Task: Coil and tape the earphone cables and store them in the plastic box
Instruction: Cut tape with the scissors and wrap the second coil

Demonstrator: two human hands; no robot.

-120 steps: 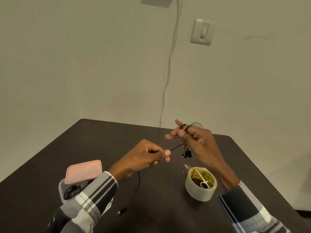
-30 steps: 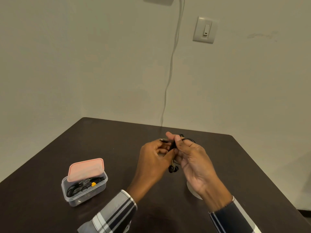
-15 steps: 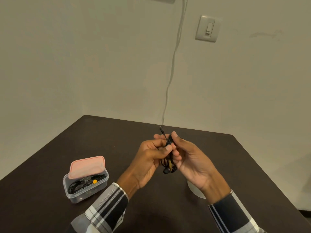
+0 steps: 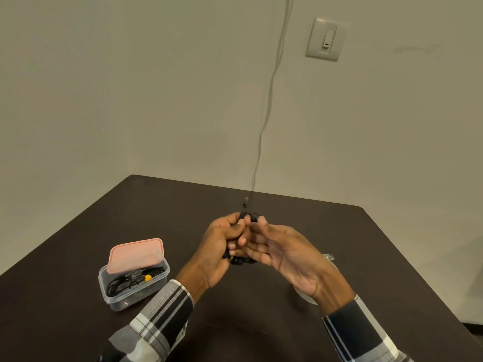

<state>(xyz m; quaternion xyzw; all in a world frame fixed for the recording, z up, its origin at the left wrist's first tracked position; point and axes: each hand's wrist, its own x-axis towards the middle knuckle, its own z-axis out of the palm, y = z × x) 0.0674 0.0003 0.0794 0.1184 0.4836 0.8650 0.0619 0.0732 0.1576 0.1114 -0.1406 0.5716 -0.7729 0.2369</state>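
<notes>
Both hands — left hand (image 4: 222, 246) gripping, right hand (image 4: 285, 253) loosely open — hold the coiled earphone cable (image 4: 247, 218) upright, plug up.

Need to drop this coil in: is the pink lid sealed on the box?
No, the pink lid sits tilted across the plastic box, leaving its front open.

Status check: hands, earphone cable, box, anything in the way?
Left hand shut on coiled earphone cable, right hand open alongside it. Cable untaped. Plastic box open, lid propped. Tape roll mostly hidden behind right wrist.

2 bare hands (image 4: 219, 246); long checked sleeves (image 4: 159, 317) in black, white and grey.
</notes>
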